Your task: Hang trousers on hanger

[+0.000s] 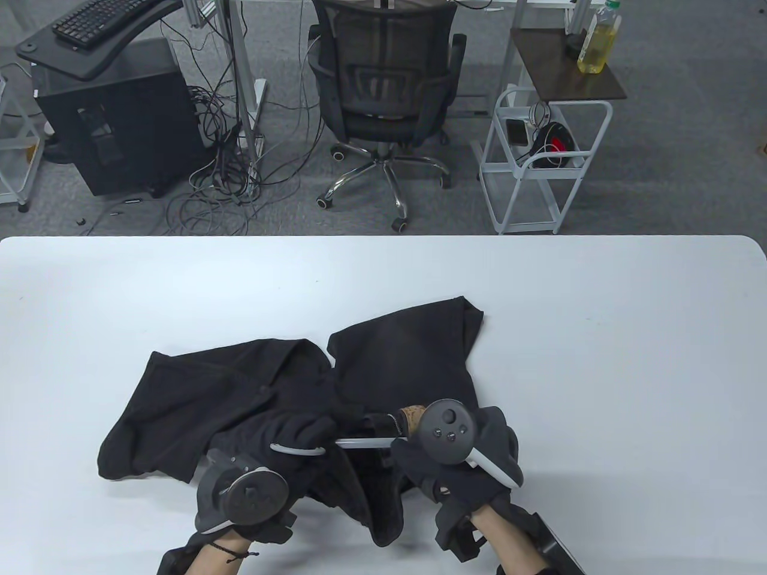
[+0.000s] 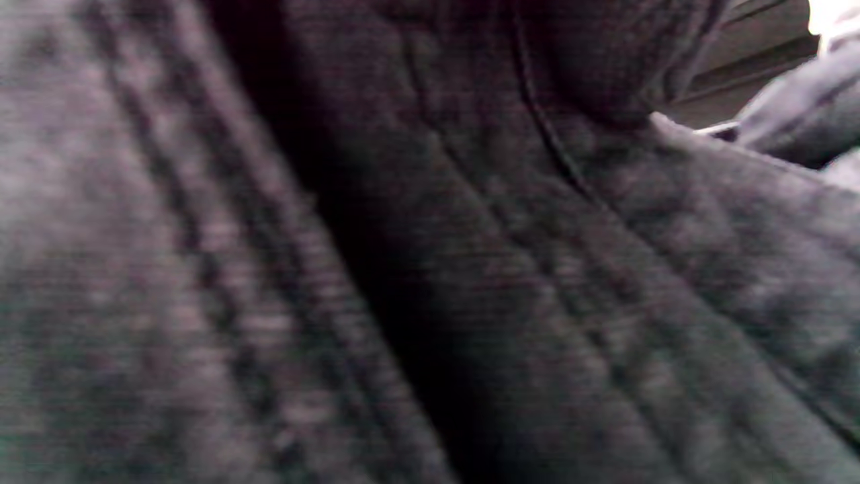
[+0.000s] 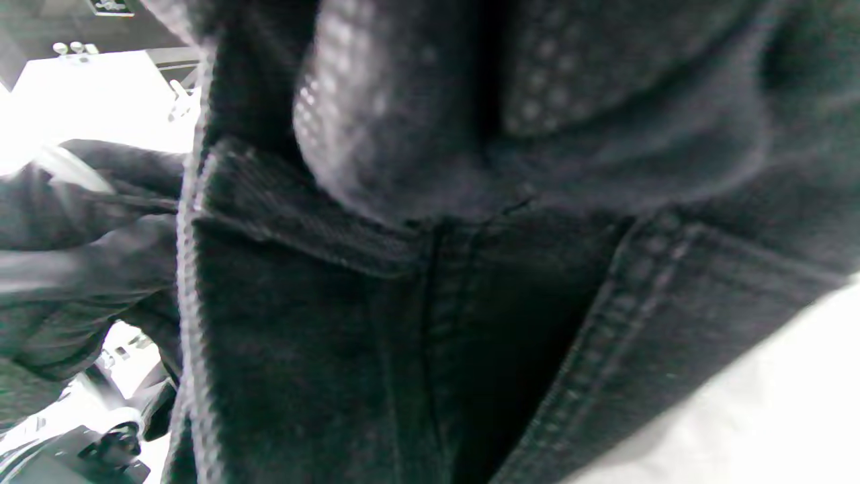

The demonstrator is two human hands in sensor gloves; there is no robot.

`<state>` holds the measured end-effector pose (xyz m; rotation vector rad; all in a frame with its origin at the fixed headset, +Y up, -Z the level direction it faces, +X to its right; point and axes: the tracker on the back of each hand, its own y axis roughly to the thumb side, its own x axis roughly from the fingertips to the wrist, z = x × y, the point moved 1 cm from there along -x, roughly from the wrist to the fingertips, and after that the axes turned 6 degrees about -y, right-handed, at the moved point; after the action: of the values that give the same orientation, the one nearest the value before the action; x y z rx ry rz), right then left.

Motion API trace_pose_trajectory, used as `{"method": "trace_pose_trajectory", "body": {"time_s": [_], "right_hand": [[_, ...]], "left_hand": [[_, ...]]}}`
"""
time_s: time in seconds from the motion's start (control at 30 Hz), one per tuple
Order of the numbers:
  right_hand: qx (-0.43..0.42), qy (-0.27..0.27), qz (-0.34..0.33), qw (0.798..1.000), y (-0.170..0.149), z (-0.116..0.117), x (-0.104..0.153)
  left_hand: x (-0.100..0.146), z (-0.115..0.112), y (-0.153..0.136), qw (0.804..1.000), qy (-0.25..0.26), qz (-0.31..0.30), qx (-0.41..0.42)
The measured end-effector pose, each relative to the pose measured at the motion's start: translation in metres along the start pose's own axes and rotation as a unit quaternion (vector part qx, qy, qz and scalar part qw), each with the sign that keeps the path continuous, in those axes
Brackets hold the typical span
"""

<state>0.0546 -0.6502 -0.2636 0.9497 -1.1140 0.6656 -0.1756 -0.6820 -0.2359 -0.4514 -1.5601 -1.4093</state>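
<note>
Black denim trousers [image 1: 251, 389] lie crumpled on the white table [image 1: 599, 359], one leg spread left and one leg [image 1: 413, 347] reaching back. A short pale bar of the hanger [image 1: 365, 443] shows between my hands, with a cork-brown piece [image 1: 410, 417] by its right end; the rest is hidden under cloth. My left hand [image 1: 302, 432] curls its fingers into the fabric at the bar's left end; the left wrist view shows only blurred denim [image 2: 537, 282]. My right hand [image 1: 419, 458] grips the trousers by a stitched seam [image 3: 605, 316], its dotted fingers [image 3: 376, 114] folded over the cloth.
The table's far edge [image 1: 383, 237] runs across the middle of the table view. Beyond it stand an office chair [image 1: 383, 90], a white cart [image 1: 542, 162] and a dark cabinet [image 1: 114, 126] on the floor. White tabletop [image 1: 629, 419] lies right of the trousers.
</note>
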Motion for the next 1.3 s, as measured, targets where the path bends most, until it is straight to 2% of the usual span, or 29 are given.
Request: {"method": "trace_pose_trajectory", "body": {"time_s": [0.03, 0.07, 0.1, 0.13, 0.17, 0.23, 0.27, 0.37, 0.4, 0.43, 0.53, 0.6, 0.7, 0.8, 0.87, 0.93, 1.03, 1.1, 1.2, 1.27, 1.3], "right_hand": [[-0.061, 0.031, -0.049, 0.996, 0.01, 0.005, -0.003], [-0.1, 0.037, -0.023, 0.994, 0.03, 0.012, -0.002], [-0.05, 0.022, -0.049, 0.997, 0.044, 0.016, -0.005], [-0.005, -0.007, -0.05, 0.999, 0.047, 0.012, -0.006], [0.027, -0.019, -0.054, 0.998, 0.048, 0.009, -0.01], [0.007, 0.015, -0.036, 0.999, 0.043, 0.013, -0.015], [-0.004, 0.014, -0.042, 0.999, 0.04, 0.016, -0.015], [0.024, -0.033, -0.042, 0.998, 0.032, 0.015, -0.007], [0.035, -0.031, -0.051, 0.998, 0.031, 0.015, -0.005], [0.039, -0.008, -0.077, 0.996, 0.028, 0.016, -0.002], [0.022, 0.073, -0.087, 0.993, 0.017, 0.021, 0.002], [0.028, 0.089, -0.086, 0.992, 0.012, 0.028, 0.002], [0.071, 0.124, -0.073, 0.987, 0.005, 0.049, -0.003], [0.09, 0.111, -0.056, 0.988, -0.002, 0.071, -0.011], [0.109, 0.077, -0.045, 0.99, -0.007, 0.08, -0.013], [0.13, 0.011, -0.035, 0.991, -0.011, 0.079, -0.013], [0.153, -0.018, -0.02, 0.988, -0.016, 0.079, -0.014], [0.14, -0.022, -0.012, 0.99, -0.023, 0.077, -0.015], [0.155, -0.035, 0.003, 0.987, -0.042, 0.07, -0.016], [0.131, -0.048, 0.015, 0.99, -0.058, 0.066, -0.017], [0.13, -0.05, 0.018, 0.99, -0.063, 0.064, -0.018]], "left_hand": [[-0.004, -0.008, 0.007, 0.999, -0.032, -0.021, 0.0], [-0.005, -0.015, 0.017, 0.999, -0.031, -0.024, -0.036], [-0.007, -0.017, 0.023, 0.996, -0.039, -0.036, -0.069], [-0.006, -0.016, 0.02, 0.996, -0.036, -0.023, -0.073], [-0.005, -0.013, 0.013, 0.998, -0.039, -0.032, -0.044], [-0.003, -0.01, 0.006, 0.999, -0.043, -0.024, 0.011], [-0.003, -0.008, 0.005, 0.999, -0.047, -0.028, 0.003], [-0.004, -0.01, 0.005, 0.998, -0.054, -0.025, -0.002], [-0.004, -0.01, 0.004, 0.998, -0.054, -0.024, 0.0], [-0.004, -0.009, 0.003, 0.998, -0.052, -0.022, 0.0], [-0.004, -0.007, -0.001, 0.999, -0.049, -0.018, 0.012], [-0.003, -0.006, -0.001, 0.999, -0.049, -0.018, 0.012], [-0.003, -0.007, -0.002, 0.998, -0.059, -0.024, 0.017], [-0.004, -0.008, -0.003, 0.997, -0.076, -0.028, 0.018], [-0.003, -0.009, -0.005, 0.996, -0.08, -0.025, 0.013], [-0.003, -0.009, -0.009, 0.996, -0.081, -0.022, 0.014], [-0.004, -0.012, -0.019, 0.994, -0.104, -0.006, 0.016], [-0.004, -0.014, -0.023, 0.993, -0.115, 0.003, 0.016], [-0.003, -0.02, -0.041, 0.983, -0.17, 0.044, -0.056], [-0.004, -0.028, -0.052, 0.983, -0.173, 0.057, 0.039], [-0.004, -0.03, -0.055, 0.982, -0.173, 0.062, 0.039]]}}
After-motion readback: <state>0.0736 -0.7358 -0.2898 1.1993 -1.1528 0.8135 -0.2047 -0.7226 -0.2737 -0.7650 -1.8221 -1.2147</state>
